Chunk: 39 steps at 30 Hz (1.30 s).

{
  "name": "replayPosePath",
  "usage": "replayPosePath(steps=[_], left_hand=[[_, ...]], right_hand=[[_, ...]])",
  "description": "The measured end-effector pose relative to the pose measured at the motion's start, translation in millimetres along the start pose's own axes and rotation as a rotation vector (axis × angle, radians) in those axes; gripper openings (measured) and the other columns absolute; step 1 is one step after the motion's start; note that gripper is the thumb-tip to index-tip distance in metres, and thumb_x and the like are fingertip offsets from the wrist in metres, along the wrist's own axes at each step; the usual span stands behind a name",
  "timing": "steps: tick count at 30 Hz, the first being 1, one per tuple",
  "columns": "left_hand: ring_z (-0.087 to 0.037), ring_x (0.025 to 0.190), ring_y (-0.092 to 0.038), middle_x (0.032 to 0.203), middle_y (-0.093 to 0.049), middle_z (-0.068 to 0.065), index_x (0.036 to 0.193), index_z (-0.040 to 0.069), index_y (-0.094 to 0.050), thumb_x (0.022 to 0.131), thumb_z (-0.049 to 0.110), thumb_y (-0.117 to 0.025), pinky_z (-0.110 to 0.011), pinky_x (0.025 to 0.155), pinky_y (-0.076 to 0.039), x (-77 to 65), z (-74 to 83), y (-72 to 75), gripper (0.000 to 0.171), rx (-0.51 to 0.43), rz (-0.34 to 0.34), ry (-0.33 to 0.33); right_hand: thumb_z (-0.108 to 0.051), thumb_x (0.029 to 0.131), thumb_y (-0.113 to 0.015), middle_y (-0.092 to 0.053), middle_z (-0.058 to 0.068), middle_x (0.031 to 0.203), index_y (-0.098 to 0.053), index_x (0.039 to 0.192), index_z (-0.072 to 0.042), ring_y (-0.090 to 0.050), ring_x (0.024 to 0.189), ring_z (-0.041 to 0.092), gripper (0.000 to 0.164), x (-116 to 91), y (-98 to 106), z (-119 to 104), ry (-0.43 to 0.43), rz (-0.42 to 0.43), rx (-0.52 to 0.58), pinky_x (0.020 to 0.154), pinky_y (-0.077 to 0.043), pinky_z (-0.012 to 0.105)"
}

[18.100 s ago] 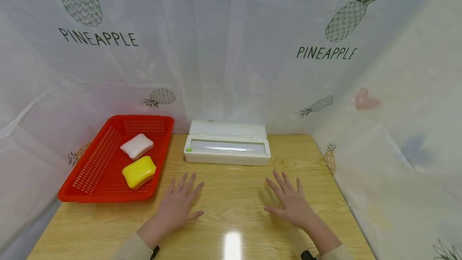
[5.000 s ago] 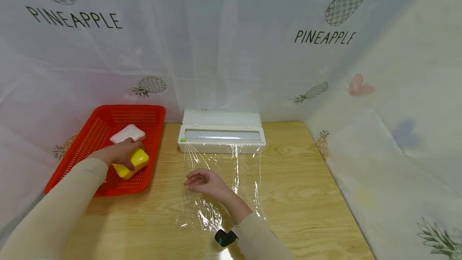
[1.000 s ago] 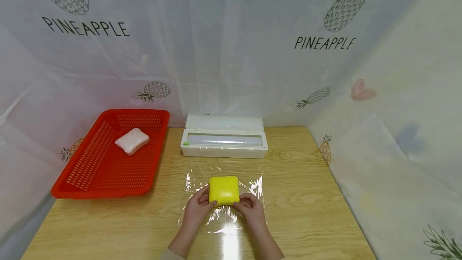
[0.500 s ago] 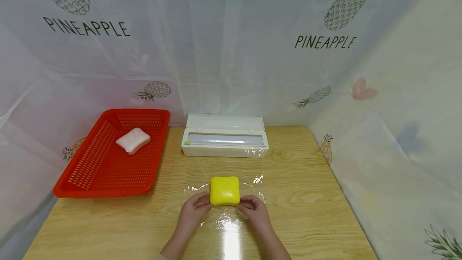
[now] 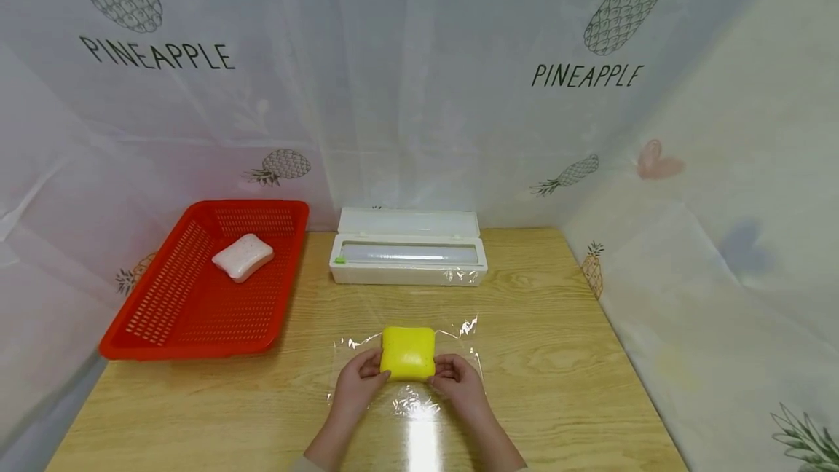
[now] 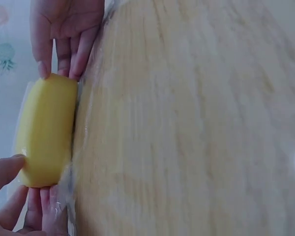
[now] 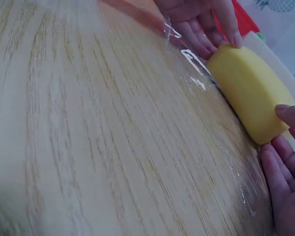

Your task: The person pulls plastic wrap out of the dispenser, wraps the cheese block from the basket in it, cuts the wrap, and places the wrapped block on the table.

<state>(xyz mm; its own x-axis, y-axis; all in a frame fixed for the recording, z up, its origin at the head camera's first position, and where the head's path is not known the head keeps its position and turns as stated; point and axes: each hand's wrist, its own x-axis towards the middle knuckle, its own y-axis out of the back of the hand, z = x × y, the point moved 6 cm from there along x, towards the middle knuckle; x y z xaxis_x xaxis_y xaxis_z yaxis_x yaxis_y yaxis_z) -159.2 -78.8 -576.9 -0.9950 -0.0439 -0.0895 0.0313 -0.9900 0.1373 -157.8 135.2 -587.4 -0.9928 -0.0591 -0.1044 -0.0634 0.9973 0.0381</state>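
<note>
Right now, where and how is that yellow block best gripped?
The yellow block is likely best pinched at its left and right ends, coming in from both sides. It is cushion-shaped, broad face up over the clear film, so those ends give opposed surfaces. The left hand and right hand hold it there, near its closer corners.

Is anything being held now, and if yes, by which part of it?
The yellow block, by its opposite ends: left grip on the left, right grip on the right.
</note>
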Motion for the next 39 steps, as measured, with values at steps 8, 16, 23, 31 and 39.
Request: replayPosePath(steps=[8,16,23,31,39], left_hand=[[-0.017,0.086,-0.064,0.105,-0.067,-0.018,0.118,-0.011,-0.062,0.079,-0.002,-0.076,-0.022,0.075,-0.053,-8.8,-5.8,13.5,0.042,-0.001,-0.013,-0.02],[-0.01,0.08,-0.063,0.097,-0.068,-0.013,0.112,-0.003,-0.068,0.079,-0.001,-0.077,-0.023,0.073,-0.052,-29.1,-9.1,51.5,0.035,0.088,-0.02,0.001],[-0.01,0.077,-0.053,0.095,-0.066,0.0,0.11,0.005,-0.069,0.073,0.012,-0.085,-0.024,0.068,-0.047,-29.4,-10.0,80.5,0.041,0.352,-0.154,-0.047],[-0.017,0.099,-0.051,0.101,-0.059,0.012,0.098,0.023,-0.07,0.061,0.023,-0.092,-0.034,0.086,-0.045,-27.4,-8.3,95.1,0.043,0.588,-0.351,-0.282],[-0.015,0.099,-0.047,0.099,-0.052,0.014,0.09,0.027,-0.069,0.067,0.018,-0.089,-0.035,0.086,-0.044,-28.7,-11.7,97.2,0.032,0.595,-0.382,-0.337]], right_hand=[[0.005,0.083,-0.07,-0.066,0.021,0.098,-0.061,0.11,0.013,-0.062,0.086,0.018,0.03,-4,12,0,-0.021,-0.023,-0.027,0.076,-0.052,0.022],[0.008,0.083,-0.068,-0.065,0.024,0.096,-0.058,0.11,0.017,-0.063,0.081,0.016,0.031,-25,49,-3,-0.04,-0.027,-0.038,0.07,-0.054,0.024],[-0.003,0.084,-0.074,-0.067,0.02,0.097,-0.063,0.109,0.008,-0.06,0.081,0.011,0.029,-28,72,-1,0.067,-0.22,-0.202,0.071,-0.051,0.023],[-0.004,0.076,-0.081,-0.062,0.021,0.091,-0.068,0.103,0.001,-0.051,0.07,0.022,0.03,-36,86,-2,0.305,-0.449,-0.274,0.055,-0.046,0.024],[-0.008,0.074,-0.084,-0.061,0.015,0.111,-0.068,0.102,-0.007,-0.054,0.074,0.019,0.033,-39,87,-4,0.397,-0.536,-0.375,0.058,-0.049,0.023]])
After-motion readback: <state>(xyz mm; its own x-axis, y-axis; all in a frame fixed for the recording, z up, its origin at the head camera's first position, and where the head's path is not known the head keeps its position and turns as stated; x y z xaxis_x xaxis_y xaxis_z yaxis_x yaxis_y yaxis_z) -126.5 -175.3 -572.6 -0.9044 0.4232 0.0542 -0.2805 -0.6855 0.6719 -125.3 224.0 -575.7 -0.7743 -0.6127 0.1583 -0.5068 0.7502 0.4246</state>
